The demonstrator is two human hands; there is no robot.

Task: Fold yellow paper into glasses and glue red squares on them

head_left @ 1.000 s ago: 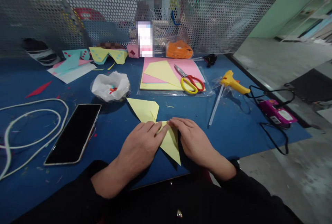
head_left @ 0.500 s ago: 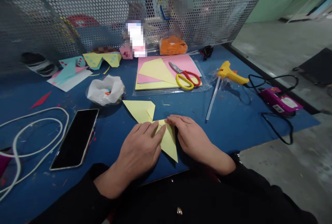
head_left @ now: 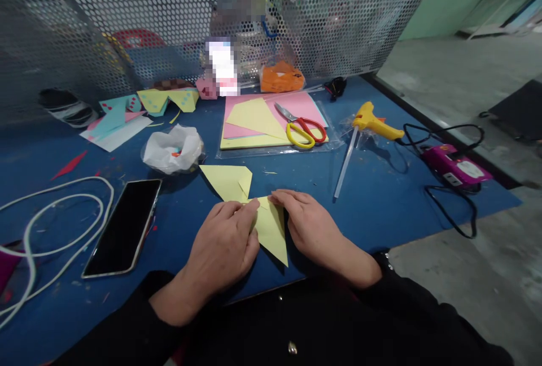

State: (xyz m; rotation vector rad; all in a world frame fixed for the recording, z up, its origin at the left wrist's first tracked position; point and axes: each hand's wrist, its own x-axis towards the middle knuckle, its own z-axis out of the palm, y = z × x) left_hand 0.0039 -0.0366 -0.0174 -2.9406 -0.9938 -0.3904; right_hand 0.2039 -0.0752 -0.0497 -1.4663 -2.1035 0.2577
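A folded sheet of yellow paper (head_left: 273, 230), butterfly-like in outline, lies on the blue table in front of me. One pointed part spreads to the upper left, another points down toward the table's front edge. My left hand (head_left: 224, 242) grips its narrow middle, fingers curled and thumb pressed close to the index finger. At the upper right corner of the lower part, my right hand (head_left: 311, 225) has its fingers together, pinching the edge. The fingertips of both hands partly hide the paper's folds.
Scissors (head_left: 302, 129) rest on a plastic sleeve of coloured paper (head_left: 237, 143). To the right lie a yellow glue gun (head_left: 372, 120) and a purple power strip (head_left: 455, 165). A paper-lined bowl (head_left: 173, 148), a phone (head_left: 125, 225) and a white cable (head_left: 108, 208) are on the left.
My left thumb has drawn back left, from the paper's lower part toward the index finger, baring more of the paper. My right hand stays at the corner.
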